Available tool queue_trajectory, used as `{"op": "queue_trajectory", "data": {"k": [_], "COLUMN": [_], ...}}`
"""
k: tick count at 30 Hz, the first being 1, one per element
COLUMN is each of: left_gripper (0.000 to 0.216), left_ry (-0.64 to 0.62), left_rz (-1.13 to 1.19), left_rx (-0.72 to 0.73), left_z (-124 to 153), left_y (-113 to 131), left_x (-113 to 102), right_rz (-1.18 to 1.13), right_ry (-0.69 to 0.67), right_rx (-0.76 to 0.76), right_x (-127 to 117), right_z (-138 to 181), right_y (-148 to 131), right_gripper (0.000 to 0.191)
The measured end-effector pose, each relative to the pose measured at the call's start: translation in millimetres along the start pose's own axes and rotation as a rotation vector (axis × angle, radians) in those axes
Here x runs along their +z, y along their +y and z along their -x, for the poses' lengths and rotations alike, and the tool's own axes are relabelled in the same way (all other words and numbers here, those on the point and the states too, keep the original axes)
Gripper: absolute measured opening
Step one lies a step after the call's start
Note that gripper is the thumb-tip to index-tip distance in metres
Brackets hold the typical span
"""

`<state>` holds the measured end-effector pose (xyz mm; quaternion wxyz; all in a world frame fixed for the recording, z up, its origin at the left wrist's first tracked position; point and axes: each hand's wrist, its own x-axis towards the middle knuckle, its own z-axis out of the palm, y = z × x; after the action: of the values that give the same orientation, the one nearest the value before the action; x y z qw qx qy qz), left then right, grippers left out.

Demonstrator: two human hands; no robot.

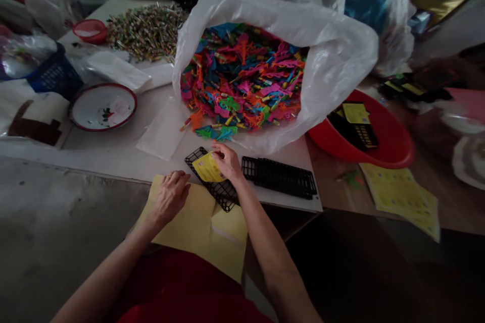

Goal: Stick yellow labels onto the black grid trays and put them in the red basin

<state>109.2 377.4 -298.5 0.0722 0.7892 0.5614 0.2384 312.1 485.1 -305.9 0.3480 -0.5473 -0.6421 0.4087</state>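
Observation:
My right hand pinches a printed yellow card by its right side. That card lies over a black plastic lattice tray, which sits at the table's front edge and slants toward me. My left hand is closed with curled fingers, above yellow sheets spread across my lap. Whatever its fingertips hold, if anything, is hidden. To the right of my right hand, a stack of black lattice trays rests on the table.
A large white plastic bag gapes toward me, full of colourful plastic pieces. At right stands a red basin with black trays and yellow cards; printed yellow sheets lie before it. An enamel plate and blue basket are left.

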Motion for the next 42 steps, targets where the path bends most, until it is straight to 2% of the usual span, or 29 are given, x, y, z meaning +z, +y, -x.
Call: {"op": "queue_trajectory", "data": {"k": [6,20,25,29,33,37,40,42], "left_gripper": [0.023,0.028,0.04,0.041,0.044,0.043,0.039,0.038], "left_ry": [0.002,-0.029,-0.103,-0.175,-0.191,-0.203,-0.213,-0.205], "left_rz": [-0.029,-0.002,-0.068,-0.107,-0.113,-0.131,-0.107,-0.071], "left_rx": [0.019,0.026,0.067,0.103,0.112,0.13,0.163,0.194], "left_z": [-0.7,1.9,-2.7,-1.1,1.2,-3.6,-14.0,-24.5], "left_y": [0.1,3.5,10.1,11.6,13.0,14.4,9.0,1.3], "left_x": [5.2,14.2,19.5,26.1,26.9,22.3,16.7,13.5], "right_rz": [0.018,0.041,0.066,0.116,0.239,0.539,0.675,0.683], "right_ry": [-0.062,-0.088,-0.093,-0.106,-0.099,-0.018,0.079,0.056], "right_rx": [-0.011,-0.041,-0.048,-0.051,-0.109,-0.255,-0.282,-0.346], "right_x": [2.2,9.5,11.3,13.1,18.7,18.6,14.9,15.8], "right_z": [-4.7,-7.9,-8.7,-7.4,-6.1,-0.5,17.8,38.7], "right_y": [3.6,0.0,1.8,2.4,2.9,-4.2,-17.4,-26.4], "right_gripper": [0.032,0.029,0.028,0.029,0.029,0.035,0.037,0.036]}}
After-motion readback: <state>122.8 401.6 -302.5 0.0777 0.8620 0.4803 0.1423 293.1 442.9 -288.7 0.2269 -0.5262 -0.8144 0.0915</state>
